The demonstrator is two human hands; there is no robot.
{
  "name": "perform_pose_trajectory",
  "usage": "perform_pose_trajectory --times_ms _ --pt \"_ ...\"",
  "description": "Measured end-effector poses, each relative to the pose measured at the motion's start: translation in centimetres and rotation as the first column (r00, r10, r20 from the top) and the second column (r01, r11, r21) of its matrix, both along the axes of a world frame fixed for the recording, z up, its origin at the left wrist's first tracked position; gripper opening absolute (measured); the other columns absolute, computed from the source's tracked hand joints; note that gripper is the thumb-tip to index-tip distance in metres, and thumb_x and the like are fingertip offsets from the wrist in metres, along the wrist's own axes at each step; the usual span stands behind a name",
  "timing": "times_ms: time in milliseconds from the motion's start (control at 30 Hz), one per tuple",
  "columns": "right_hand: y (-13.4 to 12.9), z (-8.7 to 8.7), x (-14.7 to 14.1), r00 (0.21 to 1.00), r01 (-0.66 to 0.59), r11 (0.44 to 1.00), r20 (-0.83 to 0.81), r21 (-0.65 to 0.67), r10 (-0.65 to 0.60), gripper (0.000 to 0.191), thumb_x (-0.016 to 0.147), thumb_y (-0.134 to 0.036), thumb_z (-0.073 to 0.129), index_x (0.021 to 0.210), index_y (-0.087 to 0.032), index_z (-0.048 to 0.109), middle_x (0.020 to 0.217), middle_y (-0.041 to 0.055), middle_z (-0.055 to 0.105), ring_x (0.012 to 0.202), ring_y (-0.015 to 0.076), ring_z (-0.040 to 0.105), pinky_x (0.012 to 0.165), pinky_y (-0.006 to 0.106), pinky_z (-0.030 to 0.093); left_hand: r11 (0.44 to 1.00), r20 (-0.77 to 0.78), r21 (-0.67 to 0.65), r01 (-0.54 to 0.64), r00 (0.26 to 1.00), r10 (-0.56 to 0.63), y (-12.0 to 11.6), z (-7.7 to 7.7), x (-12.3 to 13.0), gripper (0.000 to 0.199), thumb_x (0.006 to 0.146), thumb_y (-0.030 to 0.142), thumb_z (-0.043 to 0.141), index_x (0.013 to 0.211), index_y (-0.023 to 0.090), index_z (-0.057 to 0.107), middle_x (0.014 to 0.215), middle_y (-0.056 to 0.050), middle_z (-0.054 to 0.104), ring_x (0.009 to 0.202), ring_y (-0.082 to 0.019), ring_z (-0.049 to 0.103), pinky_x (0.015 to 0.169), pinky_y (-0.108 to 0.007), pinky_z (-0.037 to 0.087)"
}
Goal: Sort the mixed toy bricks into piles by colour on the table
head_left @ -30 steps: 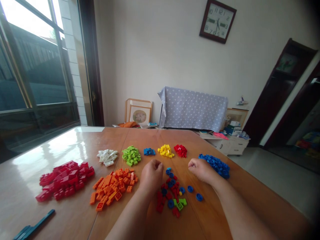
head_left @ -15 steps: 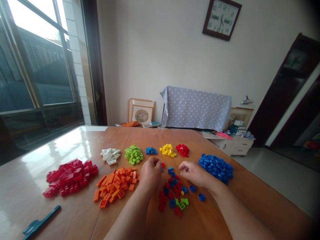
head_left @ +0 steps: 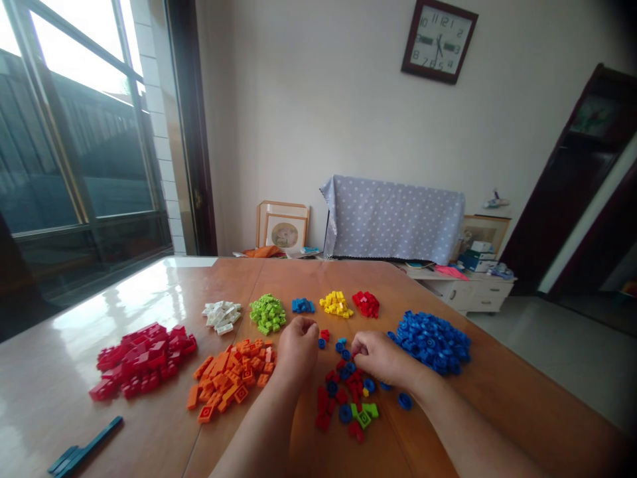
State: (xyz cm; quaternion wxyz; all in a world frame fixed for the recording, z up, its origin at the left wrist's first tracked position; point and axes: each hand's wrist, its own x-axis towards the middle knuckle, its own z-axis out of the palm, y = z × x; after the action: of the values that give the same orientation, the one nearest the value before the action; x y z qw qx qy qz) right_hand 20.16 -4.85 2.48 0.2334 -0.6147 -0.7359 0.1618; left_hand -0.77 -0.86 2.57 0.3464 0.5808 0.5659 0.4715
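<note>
a home, judging by the wall clock (head_left: 440, 41) and framed picture (head_left: 284, 232)

On the bench (head_left: 149, 438), orange bricks (head_left: 231, 368) are piled beside the left hand (head_left: 299, 342), blue pieces (head_left: 432, 342) beside the right hand (head_left: 375, 356); mixed bricks (head_left: 354, 385) are scattered between.

Pinky-red blocks (head_left: 149, 358) and orange blocks (head_left: 231, 367), lower left; blue blocks (head_left: 432, 342), lower right; grey-blue cloth (head_left: 398, 219) with white dots, mid-right.

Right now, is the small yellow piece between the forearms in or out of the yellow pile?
Out: the small yellow piece lies beside a blue round piece, well apart from the yellow pile, nearer the camera.
</note>
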Motion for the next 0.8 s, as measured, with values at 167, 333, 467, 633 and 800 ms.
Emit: perform_pose_trajectory --times_ms 167,333,467,633,800 --pt "1.4 -0.6 1.7 0.98 0.128 0.989 -0.162 0.068 -0.116 0.014 0.076 -0.024 0.056 0.083 -0.019 0.067 0.071 -0.0008 0.067 0.063 0.0133 0.056 0.055 0.021 0.037 1.0 0.012 -0.013 0.002 1.0 -0.002 0.2 -0.4 0.0 0.016 0.077 0.027 0.06 0.085 0.017 0.069 0.063 -0.001 0.063 0.061 -0.015 0.058 0.057 -0.022 0.04" --pt "2.9 0.3 4.1 0.936 0.261 0.95 -0.286 0.17 -0.206 0.019 0.078 -0.027 0.054 0.09 -0.019 0.065 0.081 0.0013 0.071 0.071 0.0152 0.062 0.061 0.023 0.043 0.999 0.1 -0.043 -0.006 0.995 0.01 0.4 -0.6 0.2 0.017 0.076 0.03 0.06 0.083 0.016 0.068 0.071 -0.004 0.067 0.065 -0.016 0.06 0.057 -0.023 0.042" --pt "4.1 2.8 5.7 0.931 0.336 0.911 -0.229 0.24 -0.284 0.019 0.077 -0.028 0.055 0.09 -0.02 0.066 0.078 0.0012 0.071 0.07 0.0153 0.062 0.06 0.023 0.042 0.998 0.218 -0.07 -0.002 0.976 0.017 0.3 -0.7 0.4 0.021 0.077 0.034 0.058 0.083 0.015 0.066 0.076 -0.005 0.067 0.066 -0.016 0.06 0.057 -0.023 0.042" --pt "6.4 4.8 6.5 0.935 0.323 0.927 0.086 0.19 -0.344 0.02 0.077 -0.024 0.056 0.089 -0.021 0.071 0.081 0.0018 0.073 0.073 0.0152 0.062 0.062 0.023 0.038 0.997 0.29 -0.078 0.025 0.957 -0.001 0.1 -0.7 0.5 0.025 0.076 0.038 0.056 0.084 0.015 0.064 0.075 -0.004 0.065 0.064 -0.015 0.059 0.057 -0.024 0.042" --pt "8.2 3.6 6.1 0.913 0.331 0.941 0.225 0.078 -0.34 0.009 0.068 -0.017 0.064 0.07 -0.022 0.072 0.065 0.0001 0.068 0.061 0.014 0.057 0.058 0.024 0.032 0.995 0.282 -0.092 0.031 0.959 -0.004 0.2 -0.7 0.5 0.024 0.075 0.039 0.056 0.078 0.016 0.062 0.072 -0.004 0.064 0.064 -0.015 0.058 0.055 -0.023 0.04"
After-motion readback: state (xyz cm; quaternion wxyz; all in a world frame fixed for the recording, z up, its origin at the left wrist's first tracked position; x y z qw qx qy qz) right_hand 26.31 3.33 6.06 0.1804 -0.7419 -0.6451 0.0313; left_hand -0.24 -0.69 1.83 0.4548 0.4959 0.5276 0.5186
